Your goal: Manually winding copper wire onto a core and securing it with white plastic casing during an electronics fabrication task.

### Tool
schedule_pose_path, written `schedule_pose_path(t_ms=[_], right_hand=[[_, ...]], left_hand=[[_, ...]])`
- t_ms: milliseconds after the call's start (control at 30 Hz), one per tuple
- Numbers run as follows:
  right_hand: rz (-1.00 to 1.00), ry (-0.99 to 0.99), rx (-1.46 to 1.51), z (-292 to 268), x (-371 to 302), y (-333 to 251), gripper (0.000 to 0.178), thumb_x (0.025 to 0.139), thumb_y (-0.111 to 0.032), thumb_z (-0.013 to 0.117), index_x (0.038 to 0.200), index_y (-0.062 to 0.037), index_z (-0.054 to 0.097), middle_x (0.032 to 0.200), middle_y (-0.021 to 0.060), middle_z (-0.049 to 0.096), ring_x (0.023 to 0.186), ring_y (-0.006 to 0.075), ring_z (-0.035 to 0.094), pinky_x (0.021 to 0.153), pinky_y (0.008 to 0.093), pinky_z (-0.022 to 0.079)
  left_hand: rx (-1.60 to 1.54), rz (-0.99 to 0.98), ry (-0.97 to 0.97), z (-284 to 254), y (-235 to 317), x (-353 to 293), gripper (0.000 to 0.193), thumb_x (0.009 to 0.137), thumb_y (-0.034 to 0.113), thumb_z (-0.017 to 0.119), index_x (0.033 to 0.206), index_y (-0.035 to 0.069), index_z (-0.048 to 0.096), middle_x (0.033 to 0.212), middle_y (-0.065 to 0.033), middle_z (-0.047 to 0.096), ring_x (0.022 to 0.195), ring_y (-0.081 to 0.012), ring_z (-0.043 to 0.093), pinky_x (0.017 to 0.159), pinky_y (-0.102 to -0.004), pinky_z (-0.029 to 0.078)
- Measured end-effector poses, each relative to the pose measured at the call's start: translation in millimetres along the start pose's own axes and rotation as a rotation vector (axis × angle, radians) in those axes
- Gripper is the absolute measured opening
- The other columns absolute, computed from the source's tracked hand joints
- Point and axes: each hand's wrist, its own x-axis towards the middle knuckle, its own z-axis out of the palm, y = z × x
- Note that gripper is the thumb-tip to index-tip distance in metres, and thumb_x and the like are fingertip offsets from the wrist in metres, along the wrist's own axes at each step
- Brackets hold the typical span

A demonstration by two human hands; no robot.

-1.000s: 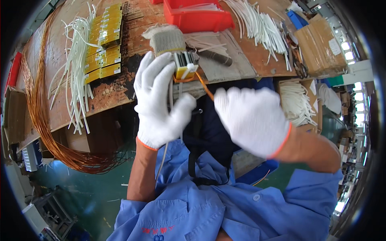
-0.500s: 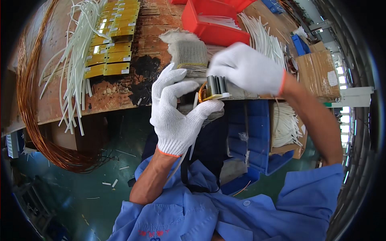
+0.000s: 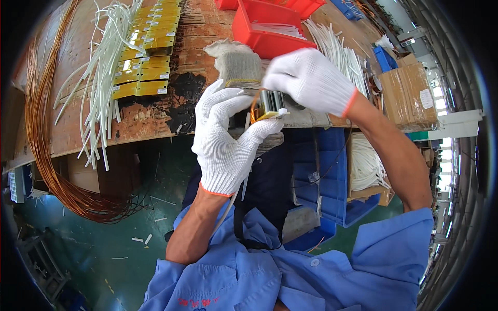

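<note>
My left hand (image 3: 223, 140), in a white knitted glove, grips a small wire-wound part with dark cylinders (image 3: 268, 99). Its yellowish base plate faces me, with orange-brown copper wire (image 3: 253, 110) looped along its left side. The thumb presses under the plate and the other fingers lie behind the part. My gloved right hand (image 3: 311, 80) hovers just above and right of the cylinders, its fingers curled together and smeared by motion; what they hold is hidden. A thin dark strand (image 3: 340, 153) hangs below the right wrist. Behind the part lies a grey cloth-wrapped block (image 3: 243, 66).
White tubing (image 3: 104, 67) and rows of yellow labelled sheets (image 3: 140, 75) cover the worn bench's left. A copper wire bundle (image 3: 49, 171) droops over its edge. Red bins (image 3: 270, 44) stand at the back, a carton (image 3: 410, 96) at right, blue crates (image 3: 324, 171) below.
My right hand has shifted slightly left and up over the cylinders, its fingers still curled. My left hand and the part have moved a little left and up. The dark strand now shows.
</note>
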Motion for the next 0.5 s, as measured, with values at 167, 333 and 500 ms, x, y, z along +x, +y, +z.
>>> schedule_pose_path(t_ms=[167,333,500], right_hand=[[0.090,0.170,-0.206,21.6,-90.4,-78.6,0.014,0.097,-0.018,0.070,0.102,-0.0071,0.078,0.091,0.0098,0.074,0.074,0.0285,0.075,0.067,0.0402,0.061],[0.162,-0.107,-0.456,13.7,-65.3,-160.2,0.026,0.092,-0.019,0.074,0.108,0.0019,0.070,0.073,0.0098,0.063,0.058,0.0187,0.066,0.048,0.0349,0.047],[-0.108,-0.095,-0.461,-2.7,9.2,-129.2,0.020,0.081,-0.019,0.071,0.095,-0.0038,0.072,0.077,0.0121,0.067,0.063,0.0255,0.071,0.055,0.0409,0.054]], left_hand=[[0.200,0.239,-0.170,-9.4,-10.5,-0.9,0.070,0.074,0.030,0.101,0.132,0.002,0.073,0.138,-0.0159,0.070,0.144,-0.0431,0.058,0.122,-0.0573,0.045],[0.193,0.291,-0.183,-11.3,-2.4,5.1,0.084,0.065,0.044,0.102,0.132,0.006,0.069,0.139,-0.0140,0.068,0.143,-0.0437,0.057,0.122,-0.0636,0.039],[0.080,0.106,-0.112,1.6,-20.0,-9.6,0.052,0.075,0.023,0.094,0.122,0.007,0.076,0.133,-0.0123,0.073,0.139,-0.0410,0.061,0.122,-0.0571,0.044]])
